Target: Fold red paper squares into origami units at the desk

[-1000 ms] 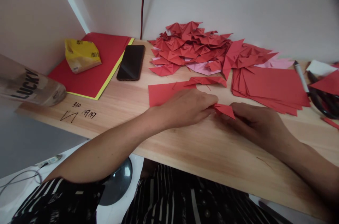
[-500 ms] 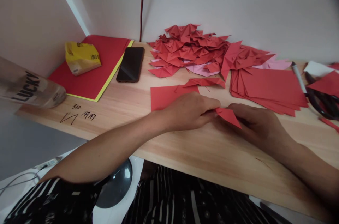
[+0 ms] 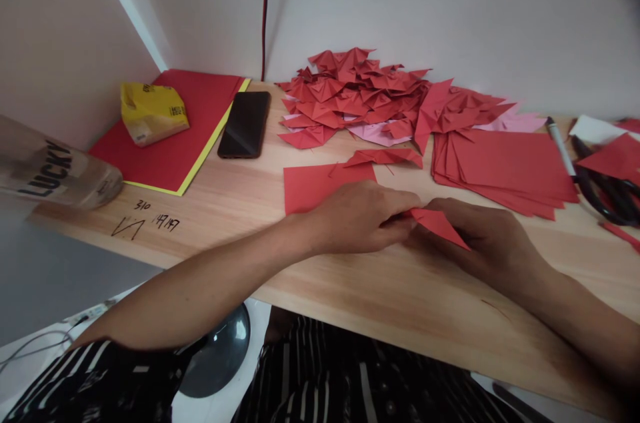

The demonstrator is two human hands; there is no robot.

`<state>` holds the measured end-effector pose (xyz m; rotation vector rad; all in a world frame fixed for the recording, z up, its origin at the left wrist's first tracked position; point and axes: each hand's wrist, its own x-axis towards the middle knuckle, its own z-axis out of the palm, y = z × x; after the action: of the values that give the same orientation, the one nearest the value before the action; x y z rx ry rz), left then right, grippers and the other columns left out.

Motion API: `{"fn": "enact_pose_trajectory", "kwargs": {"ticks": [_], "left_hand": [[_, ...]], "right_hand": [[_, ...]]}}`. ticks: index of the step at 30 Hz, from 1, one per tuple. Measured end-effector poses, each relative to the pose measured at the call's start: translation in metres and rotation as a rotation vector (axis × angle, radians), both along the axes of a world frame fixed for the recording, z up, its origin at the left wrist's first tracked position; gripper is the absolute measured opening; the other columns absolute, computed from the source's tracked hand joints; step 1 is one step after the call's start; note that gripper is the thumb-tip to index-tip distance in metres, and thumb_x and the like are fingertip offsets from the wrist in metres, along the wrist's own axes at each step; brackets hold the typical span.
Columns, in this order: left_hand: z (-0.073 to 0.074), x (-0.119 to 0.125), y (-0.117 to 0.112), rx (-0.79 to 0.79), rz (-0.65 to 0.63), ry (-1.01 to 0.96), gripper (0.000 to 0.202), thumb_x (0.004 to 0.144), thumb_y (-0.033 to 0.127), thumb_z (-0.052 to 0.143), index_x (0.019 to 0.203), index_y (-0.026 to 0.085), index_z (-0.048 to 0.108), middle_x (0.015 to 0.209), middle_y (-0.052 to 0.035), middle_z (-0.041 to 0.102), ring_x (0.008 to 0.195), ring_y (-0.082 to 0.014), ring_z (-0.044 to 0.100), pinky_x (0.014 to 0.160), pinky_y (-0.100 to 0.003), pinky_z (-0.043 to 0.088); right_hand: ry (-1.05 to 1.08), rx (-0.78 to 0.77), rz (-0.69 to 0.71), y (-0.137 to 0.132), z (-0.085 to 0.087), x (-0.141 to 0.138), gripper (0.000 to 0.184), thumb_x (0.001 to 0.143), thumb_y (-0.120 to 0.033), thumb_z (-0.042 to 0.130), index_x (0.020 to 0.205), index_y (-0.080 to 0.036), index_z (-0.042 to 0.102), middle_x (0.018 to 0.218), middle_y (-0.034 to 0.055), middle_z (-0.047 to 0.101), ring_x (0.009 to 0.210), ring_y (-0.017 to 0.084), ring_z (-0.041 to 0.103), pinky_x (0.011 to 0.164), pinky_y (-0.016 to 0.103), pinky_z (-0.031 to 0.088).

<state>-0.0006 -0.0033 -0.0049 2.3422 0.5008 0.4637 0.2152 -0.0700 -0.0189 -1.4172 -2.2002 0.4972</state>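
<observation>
Between my two hands is a small folded piece of red paper (image 3: 443,226), its pointed end sticking out toward me. My left hand (image 3: 363,216) grips its left side with fingers and thumb together. On the other side my right hand (image 3: 483,230) is closed round the paper, its fingertips partly hidden. A flat red paper sheet (image 3: 310,186) lies partly under my left hand. Just beyond it rests a folded red paper shape (image 3: 385,156). Behind that, a heap of folded red paper shapes (image 3: 360,93), with some pink ones, leans near the wall.
A stack of red sheets (image 3: 510,166) lies right of the heap, beside a marker (image 3: 561,146) and black-handled scissors (image 3: 600,200). Leftward are a phone (image 3: 244,124), large red sheets (image 3: 165,163) under a yellow packet (image 3: 154,113), and a clear bottle (image 3: 60,166). The table's edge runs before me.
The folded paper's free point now reaches a little further right and down between my hands. Both hands keep their grip, almost in the same place. The view has shifted slightly.
</observation>
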Motion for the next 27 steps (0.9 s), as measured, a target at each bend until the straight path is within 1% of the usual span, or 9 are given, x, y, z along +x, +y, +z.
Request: {"fn": "enact_pose_trajectory", "kwargs": {"ticks": [5, 9, 13, 15, 17, 19, 23, 25, 27], "left_hand": [[0.001, 0.0, -0.001, 0.018, -0.017, -0.03, 0.02, 0.092, 0.019, 0.042, 0.082, 0.015, 0.058, 0.073, -0.0012, 0.061, 0.064, -0.0111, 0.051, 0.061, -0.025, 0.035], [0.004, 0.0, -0.002, 0.038, -0.021, -0.049, 0.021, 0.091, 0.018, 0.042, 0.077, 0.015, 0.057, 0.071, -0.001, 0.061, 0.062, -0.0109, 0.05, 0.06, -0.026, 0.034], [0.008, 0.0, -0.003, 0.008, -0.012, -0.05, 0.022, 0.091, 0.019, 0.043, 0.072, 0.017, 0.055, 0.068, -0.0001, 0.06, 0.062, -0.0109, 0.051, 0.059, -0.026, 0.033], [0.008, -0.001, -0.003, -0.01, -0.005, -0.064, 0.022, 0.09, 0.019, 0.044, 0.071, 0.017, 0.054, 0.066, 0.0006, 0.059, 0.062, -0.0106, 0.05, 0.058, -0.026, 0.032], [0.008, -0.001, -0.003, -0.025, -0.001, -0.081, 0.022, 0.09, 0.019, 0.044, 0.069, 0.017, 0.052, 0.064, 0.0012, 0.057, 0.06, -0.01, 0.049, 0.057, -0.025, 0.031], [0.008, -0.001, -0.003, -0.041, 0.0, -0.091, 0.021, 0.089, 0.018, 0.045, 0.069, 0.017, 0.05, 0.063, 0.002, 0.055, 0.058, -0.0093, 0.046, 0.056, -0.025, 0.031], [0.009, -0.001, -0.003, -0.075, -0.003, -0.091, 0.021, 0.089, 0.019, 0.046, 0.069, 0.017, 0.049, 0.06, 0.0034, 0.049, 0.056, -0.0084, 0.042, 0.055, -0.024, 0.029], [0.009, 0.0, -0.003, -0.093, 0.009, -0.092, 0.023, 0.09, 0.023, 0.047, 0.068, 0.017, 0.048, 0.059, 0.004, 0.047, 0.055, -0.0081, 0.041, 0.054, -0.024, 0.029], [0.009, 0.0, -0.004, -0.12, 0.03, -0.091, 0.027, 0.09, 0.027, 0.049, 0.066, 0.017, 0.048, 0.057, 0.0044, 0.045, 0.055, -0.0078, 0.04, 0.054, -0.024, 0.028]], "right_hand": [[0.055, -0.003, 0.046, -0.001, -0.003, 0.0, 0.018, 0.087, -0.012, 0.05, 0.092, -0.022, 0.065, 0.079, -0.0002, 0.066, 0.069, 0.014, 0.063, 0.061, 0.024, 0.047], [0.083, -0.02, 0.063, -0.003, -0.001, -0.001, 0.016, 0.09, -0.014, 0.051, 0.092, -0.022, 0.064, 0.079, -0.0005, 0.066, 0.066, 0.012, 0.061, 0.057, 0.022, 0.045], [0.068, 0.038, 0.074, -0.002, 0.003, -0.002, 0.014, 0.09, -0.015, 0.052, 0.081, -0.02, 0.062, 0.072, -0.0001, 0.064, 0.059, 0.012, 0.058, 0.052, 0.022, 0.042], [0.044, 0.056, 0.066, -0.002, 0.005, -0.002, 0.019, 0.089, -0.016, 0.052, 0.072, -0.019, 0.058, 0.068, 0.0007, 0.063, 0.056, 0.012, 0.056, 0.05, 0.022, 0.041], [0.042, 0.041, 0.046, -0.002, 0.006, -0.002, 0.023, 0.09, -0.018, 0.051, 0.067, -0.019, 0.057, 0.064, 0.0003, 0.061, 0.053, 0.011, 0.054, 0.047, 0.022, 0.04], [0.083, -0.013, 0.017, -0.002, 0.006, -0.002, 0.021, 0.09, -0.022, 0.053, 0.071, -0.019, 0.06, 0.064, -0.0011, 0.061, 0.053, 0.011, 0.055, 0.048, 0.021, 0.041], [0.205, -0.136, -0.026, -0.001, 0.005, -0.002, 0.009, 0.088, -0.024, 0.058, 0.082, -0.023, 0.064, 0.074, -0.0022, 0.068, 0.063, 0.012, 0.062, 0.055, 0.02, 0.047], [0.212, -0.131, -0.032, -0.001, 0.007, -0.003, 0.011, 0.088, -0.024, 0.057, 0.079, -0.023, 0.064, 0.071, -0.0031, 0.066, 0.06, 0.011, 0.06, 0.054, 0.019, 0.045], [0.194, -0.094, -0.054, -0.001, 0.008, -0.004, 0.018, 0.087, -0.028, 0.058, 0.071, -0.022, 0.062, 0.062, -0.0036, 0.059, 0.054, 0.011, 0.053, 0.049, 0.02, 0.04]]}}
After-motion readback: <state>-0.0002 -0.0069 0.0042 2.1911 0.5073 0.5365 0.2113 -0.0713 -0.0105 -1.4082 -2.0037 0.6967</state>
